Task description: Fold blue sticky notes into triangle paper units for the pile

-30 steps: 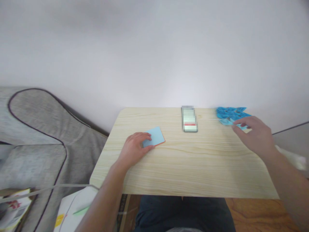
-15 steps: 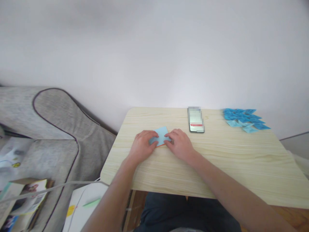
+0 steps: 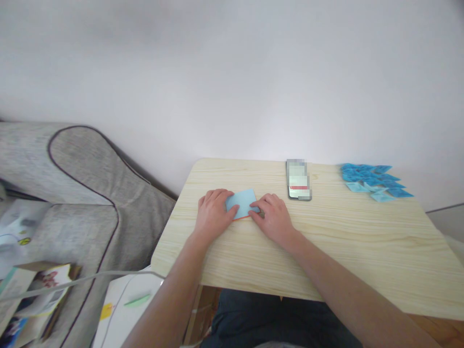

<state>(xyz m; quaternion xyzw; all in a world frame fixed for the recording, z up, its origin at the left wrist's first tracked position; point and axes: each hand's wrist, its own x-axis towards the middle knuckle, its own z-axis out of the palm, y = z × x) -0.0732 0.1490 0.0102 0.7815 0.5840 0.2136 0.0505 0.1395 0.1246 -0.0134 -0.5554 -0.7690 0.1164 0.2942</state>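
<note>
Left of centre on the pale wood-grain tabletop (image 3: 326, 256), a flat light-blue paper square with an orange-red near edge (image 3: 242, 200) lies between the two hands. From where I stand, the left hand (image 3: 215, 212) touches its left side, its grip spread; the right hand (image 3: 273, 217) has thumb and forefinger close together at its right edge, though whether they pinch I cannot tell. Far right lie pointed blue folded-paper pieces (image 3: 362, 173), well apart.
</note>
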